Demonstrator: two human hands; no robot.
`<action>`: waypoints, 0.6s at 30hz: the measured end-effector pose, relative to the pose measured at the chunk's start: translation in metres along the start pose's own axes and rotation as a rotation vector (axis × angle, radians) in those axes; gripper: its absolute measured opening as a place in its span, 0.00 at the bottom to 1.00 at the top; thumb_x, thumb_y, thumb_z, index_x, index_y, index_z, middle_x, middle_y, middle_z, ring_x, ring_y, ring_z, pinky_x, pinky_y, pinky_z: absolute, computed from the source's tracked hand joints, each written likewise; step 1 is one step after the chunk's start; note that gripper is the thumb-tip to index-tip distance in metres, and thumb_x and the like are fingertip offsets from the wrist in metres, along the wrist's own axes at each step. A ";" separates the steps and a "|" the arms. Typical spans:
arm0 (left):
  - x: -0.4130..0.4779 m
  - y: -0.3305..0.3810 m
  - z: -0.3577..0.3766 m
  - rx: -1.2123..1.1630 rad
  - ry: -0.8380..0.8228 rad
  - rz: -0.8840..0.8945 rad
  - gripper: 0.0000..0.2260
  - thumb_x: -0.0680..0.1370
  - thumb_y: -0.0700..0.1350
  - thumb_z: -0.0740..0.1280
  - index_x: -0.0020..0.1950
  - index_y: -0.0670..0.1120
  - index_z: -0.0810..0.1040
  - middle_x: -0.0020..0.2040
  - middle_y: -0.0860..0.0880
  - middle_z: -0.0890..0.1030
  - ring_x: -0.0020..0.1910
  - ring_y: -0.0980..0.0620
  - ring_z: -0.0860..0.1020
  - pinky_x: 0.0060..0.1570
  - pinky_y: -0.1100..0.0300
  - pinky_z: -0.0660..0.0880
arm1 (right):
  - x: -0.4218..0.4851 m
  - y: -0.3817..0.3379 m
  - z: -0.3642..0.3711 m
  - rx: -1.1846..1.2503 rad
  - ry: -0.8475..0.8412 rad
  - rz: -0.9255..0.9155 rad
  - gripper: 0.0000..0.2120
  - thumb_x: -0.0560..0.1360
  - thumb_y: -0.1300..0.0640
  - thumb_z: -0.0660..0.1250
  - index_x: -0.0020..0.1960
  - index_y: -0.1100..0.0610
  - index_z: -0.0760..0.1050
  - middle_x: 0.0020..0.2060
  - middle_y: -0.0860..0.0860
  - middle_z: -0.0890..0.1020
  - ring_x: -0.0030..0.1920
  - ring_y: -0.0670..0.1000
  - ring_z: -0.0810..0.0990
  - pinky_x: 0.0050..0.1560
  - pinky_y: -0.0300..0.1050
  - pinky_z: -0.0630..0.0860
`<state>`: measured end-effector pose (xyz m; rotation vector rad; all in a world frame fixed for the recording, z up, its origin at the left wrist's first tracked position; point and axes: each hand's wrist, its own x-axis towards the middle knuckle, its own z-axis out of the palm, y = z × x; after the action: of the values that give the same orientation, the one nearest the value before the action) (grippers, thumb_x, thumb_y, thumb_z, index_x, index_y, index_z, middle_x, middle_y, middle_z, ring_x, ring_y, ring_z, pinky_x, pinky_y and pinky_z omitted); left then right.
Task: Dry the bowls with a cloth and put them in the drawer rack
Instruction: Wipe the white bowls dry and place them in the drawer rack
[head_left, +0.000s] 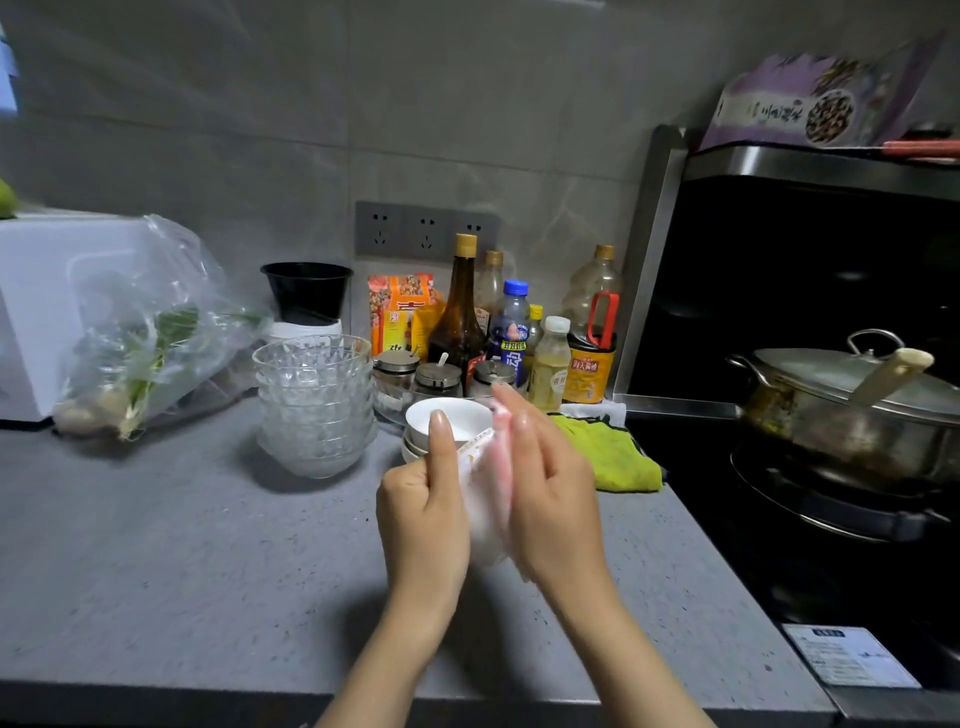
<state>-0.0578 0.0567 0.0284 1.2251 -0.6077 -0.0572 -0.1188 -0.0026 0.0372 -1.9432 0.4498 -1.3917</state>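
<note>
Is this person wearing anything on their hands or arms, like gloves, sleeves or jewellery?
No. The left hand and right hand are bare, with no gloves, and I can see no rings, watch or bracelet. The left forearm and right forearm are uncovered down to the frame's edge, so no sleeve shows.

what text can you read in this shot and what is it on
"海天酱油": orange label of the soy sauce bottle.
Too blurred or too small to read: purple packet on the hood, orange packets, blue-capped bottle, small yellow bottle, white sticker on the stove.
</note>
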 end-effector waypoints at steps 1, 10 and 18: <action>0.000 0.001 0.000 -0.004 0.021 -0.004 0.25 0.72 0.63 0.55 0.22 0.48 0.71 0.23 0.54 0.75 0.26 0.57 0.73 0.30 0.58 0.69 | 0.006 0.002 -0.002 0.182 -0.017 0.150 0.14 0.82 0.53 0.55 0.59 0.47 0.78 0.57 0.46 0.81 0.57 0.39 0.78 0.61 0.44 0.75; 0.002 -0.001 -0.005 0.059 -0.012 0.087 0.27 0.73 0.63 0.54 0.20 0.48 0.70 0.19 0.55 0.70 0.24 0.56 0.68 0.30 0.55 0.66 | -0.002 -0.007 0.001 0.003 -0.030 0.008 0.17 0.79 0.47 0.57 0.61 0.50 0.78 0.58 0.42 0.80 0.59 0.36 0.76 0.58 0.35 0.71; -0.001 0.003 -0.011 -0.266 -0.037 -0.087 0.29 0.82 0.48 0.56 0.20 0.49 0.75 0.20 0.55 0.73 0.21 0.62 0.72 0.23 0.70 0.67 | 0.018 -0.013 -0.013 0.304 -0.119 0.396 0.21 0.80 0.50 0.60 0.33 0.58 0.77 0.30 0.56 0.79 0.31 0.51 0.78 0.32 0.41 0.70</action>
<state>-0.0541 0.0681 0.0289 0.9933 -0.5589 -0.2275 -0.1257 -0.0092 0.0613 -1.5769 0.5023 -1.0185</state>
